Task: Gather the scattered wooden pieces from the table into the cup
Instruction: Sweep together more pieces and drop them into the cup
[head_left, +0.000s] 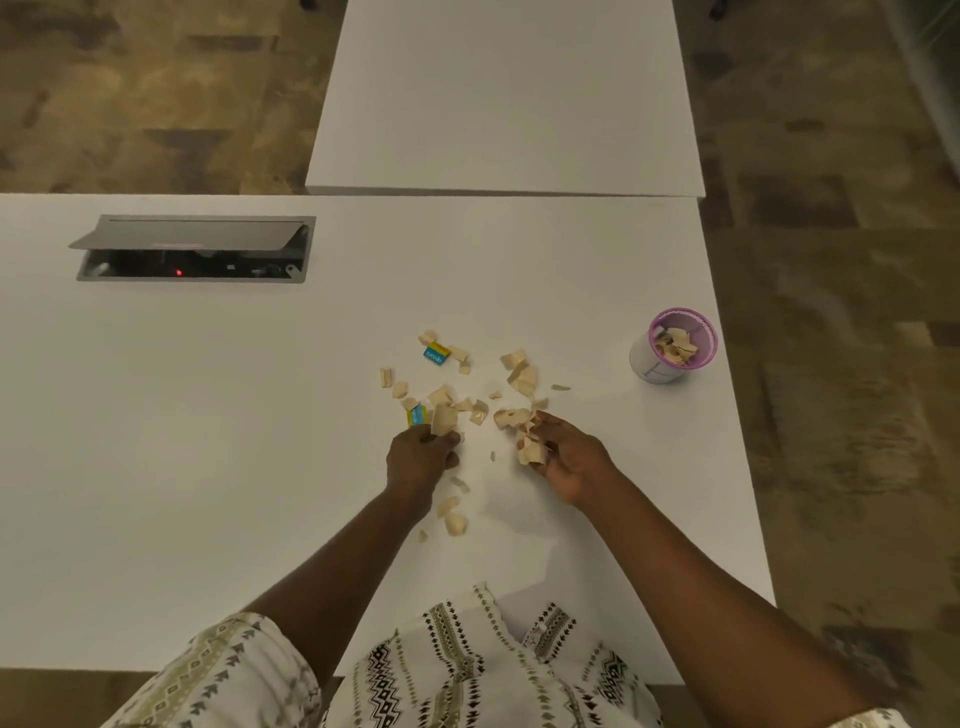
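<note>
Wooden pieces lie scattered at the frame's centre on the white table. The left hand is curled shut on several pieces, its fingertips hidden beneath them. The right hand cups a small pile in its half-closed palm. The pink-rimmed cup, partly filled, stands at right near the table's edge; how deep its fill goes cannot be made out.

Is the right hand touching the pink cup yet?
Apart. The head view shows the right hand holding wooden pieces near the table's middle, with bare white surface between it and the pink cup.
</note>
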